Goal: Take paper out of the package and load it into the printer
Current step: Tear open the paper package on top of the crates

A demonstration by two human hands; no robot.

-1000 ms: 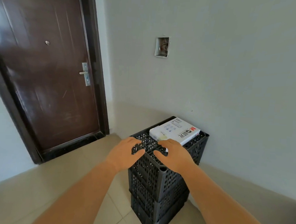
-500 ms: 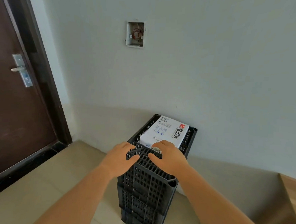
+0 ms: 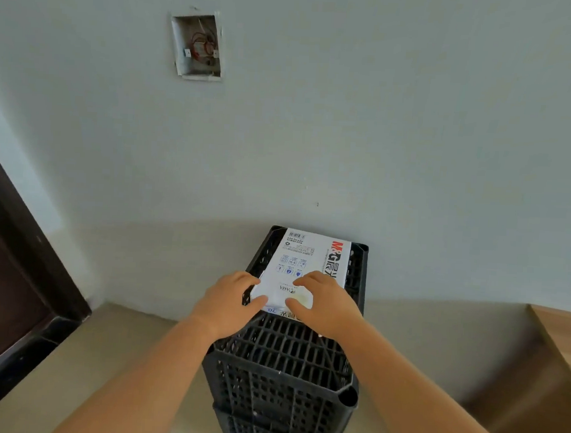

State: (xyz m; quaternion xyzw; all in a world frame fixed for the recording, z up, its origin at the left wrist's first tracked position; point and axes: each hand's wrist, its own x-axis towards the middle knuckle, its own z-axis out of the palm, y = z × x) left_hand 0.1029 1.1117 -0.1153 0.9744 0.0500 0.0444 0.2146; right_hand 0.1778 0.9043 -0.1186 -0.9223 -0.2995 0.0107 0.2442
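A white paper package (image 3: 303, 267) lies flat on top of a stack of black crates (image 3: 283, 365), toward the 12 o'clock end by the wall (image 3: 381, 122). The left hand (image 3: 230, 299) grips its near corner at 9 o'clock, and the right hand (image 3: 322, 304) grips the near edge at 3 o'clock, thumbs on top.

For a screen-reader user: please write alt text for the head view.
Both hands, left hand and right hand, rest on the near end of a white paper package lying atop stacked black crates against a grey wall.
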